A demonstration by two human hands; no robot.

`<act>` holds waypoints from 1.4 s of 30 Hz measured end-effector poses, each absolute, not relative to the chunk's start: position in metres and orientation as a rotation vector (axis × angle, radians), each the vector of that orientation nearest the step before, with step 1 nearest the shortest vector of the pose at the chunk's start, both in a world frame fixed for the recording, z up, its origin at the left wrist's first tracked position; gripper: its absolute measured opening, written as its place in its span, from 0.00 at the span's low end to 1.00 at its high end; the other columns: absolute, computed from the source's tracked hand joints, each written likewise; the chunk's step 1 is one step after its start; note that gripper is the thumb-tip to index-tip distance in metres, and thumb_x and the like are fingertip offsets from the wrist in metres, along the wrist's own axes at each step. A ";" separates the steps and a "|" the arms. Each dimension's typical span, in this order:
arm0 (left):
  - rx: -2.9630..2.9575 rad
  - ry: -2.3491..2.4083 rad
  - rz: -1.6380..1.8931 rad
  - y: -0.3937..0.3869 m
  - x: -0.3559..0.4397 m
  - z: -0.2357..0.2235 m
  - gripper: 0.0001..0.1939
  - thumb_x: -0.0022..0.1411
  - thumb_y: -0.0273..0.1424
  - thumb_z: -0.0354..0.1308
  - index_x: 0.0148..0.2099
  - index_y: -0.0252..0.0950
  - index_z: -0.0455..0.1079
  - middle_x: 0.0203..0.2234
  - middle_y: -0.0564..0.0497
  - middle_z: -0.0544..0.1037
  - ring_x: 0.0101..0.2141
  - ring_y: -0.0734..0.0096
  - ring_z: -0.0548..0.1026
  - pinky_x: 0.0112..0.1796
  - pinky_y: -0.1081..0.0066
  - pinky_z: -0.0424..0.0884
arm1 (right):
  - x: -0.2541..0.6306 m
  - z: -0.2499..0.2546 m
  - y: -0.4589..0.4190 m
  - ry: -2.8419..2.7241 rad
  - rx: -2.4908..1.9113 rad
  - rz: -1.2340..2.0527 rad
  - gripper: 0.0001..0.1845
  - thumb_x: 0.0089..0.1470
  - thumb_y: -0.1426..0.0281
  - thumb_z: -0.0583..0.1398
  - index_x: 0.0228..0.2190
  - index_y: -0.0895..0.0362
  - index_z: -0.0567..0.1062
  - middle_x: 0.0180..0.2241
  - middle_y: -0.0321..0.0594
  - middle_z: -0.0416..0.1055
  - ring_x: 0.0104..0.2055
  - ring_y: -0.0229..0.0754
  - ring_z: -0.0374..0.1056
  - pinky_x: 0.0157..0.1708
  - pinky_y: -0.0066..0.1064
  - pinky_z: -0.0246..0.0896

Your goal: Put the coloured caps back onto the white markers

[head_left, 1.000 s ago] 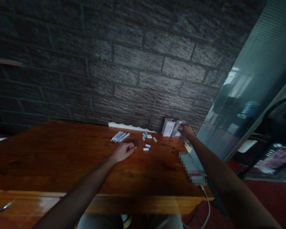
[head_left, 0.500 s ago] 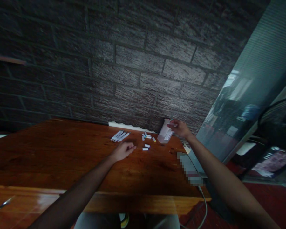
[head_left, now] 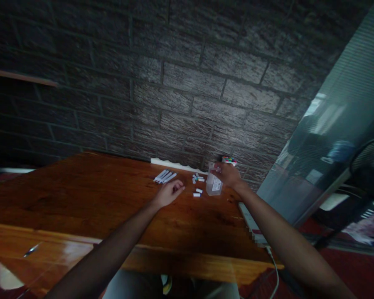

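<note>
My right hand point(head_left: 228, 174) grips a clear plastic container point(head_left: 214, 186) at its top edge. The container stands nearly upright at the back right of the wooden table point(head_left: 118, 199), with a white label on its side. My left hand point(head_left: 171, 193) is loosely curled, a gap showing between thumb and fingers, with nothing visible in it. Just behind it lies a row of white markers point(head_left: 165, 176). To its right are two white marker caps point(head_left: 198, 193), and beyond them a small cluster of caps point(head_left: 197, 178).
Behind my right hand is a white holder with multicoloured tops point(head_left: 229, 159). A power strip point(head_left: 252, 224) with a cable lies along the right edge. A white wavy strip point(head_left: 177, 166) runs by the brick wall point(head_left: 174, 99). A pen point(head_left: 31, 250) lies at front left.
My right hand has brought the container upright and a little nearer. The multicoloured tops behind it have come into view. My left hand's fingers are slightly more parted; the view has shifted left.
</note>
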State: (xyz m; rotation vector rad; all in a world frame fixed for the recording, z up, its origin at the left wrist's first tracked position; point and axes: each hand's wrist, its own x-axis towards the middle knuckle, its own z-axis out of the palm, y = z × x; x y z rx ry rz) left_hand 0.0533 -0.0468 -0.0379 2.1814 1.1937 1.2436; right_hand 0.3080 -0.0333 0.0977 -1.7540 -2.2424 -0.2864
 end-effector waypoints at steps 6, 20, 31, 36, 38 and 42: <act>2.208 1.235 1.272 -0.045 0.051 -0.039 0.13 0.63 0.40 0.51 0.38 0.36 0.70 0.25 0.53 0.74 0.27 0.73 0.70 0.32 0.73 0.65 | 0.328 0.089 -0.047 -2.256 -1.532 -0.049 0.18 0.54 0.55 0.59 0.43 0.52 0.74 0.36 0.41 0.77 0.36 0.44 0.74 0.37 0.30 0.64; 2.225 1.263 1.215 -0.042 0.050 -0.043 0.13 0.62 0.40 0.51 0.39 0.37 0.70 0.25 0.54 0.74 0.27 0.73 0.71 0.32 0.73 0.65 | 0.378 0.052 0.052 -1.433 -1.866 0.126 0.66 0.36 0.52 0.68 0.64 0.66 0.40 0.60 0.67 0.52 0.61 0.58 0.56 0.56 0.41 0.57; 2.231 1.250 1.163 -0.040 0.052 -0.045 0.13 0.63 0.40 0.50 0.39 0.36 0.70 0.24 0.54 0.73 0.26 0.73 0.69 0.31 0.74 0.64 | 0.401 0.033 0.069 -1.287 -1.953 0.053 0.47 0.43 0.56 0.65 0.56 0.63 0.52 0.48 0.64 0.70 0.51 0.57 0.69 0.49 0.43 0.63; 2.236 1.233 1.178 -0.036 0.053 -0.048 0.12 0.62 0.39 0.51 0.38 0.37 0.70 0.24 0.54 0.73 0.26 0.73 0.70 0.30 0.74 0.64 | 0.425 0.033 0.062 -1.173 -1.982 0.134 0.48 0.42 0.55 0.65 0.56 0.64 0.52 0.48 0.64 0.70 0.49 0.56 0.70 0.47 0.40 0.64; 2.233 1.233 1.173 -0.035 0.053 -0.049 0.12 0.62 0.39 0.51 0.38 0.37 0.70 0.24 0.54 0.73 0.26 0.74 0.70 0.30 0.74 0.64 | 0.426 0.030 0.060 -1.196 -1.941 0.141 0.49 0.42 0.55 0.66 0.57 0.64 0.51 0.49 0.64 0.69 0.52 0.57 0.69 0.49 0.40 0.63; 2.231 1.233 1.172 -0.036 0.052 -0.048 0.12 0.62 0.39 0.51 0.38 0.37 0.70 0.25 0.54 0.74 0.27 0.73 0.70 0.31 0.74 0.65 | 0.423 0.024 0.055 -1.185 -1.912 0.193 0.52 0.43 0.56 0.65 0.60 0.64 0.47 0.53 0.64 0.65 0.57 0.58 0.63 0.54 0.42 0.59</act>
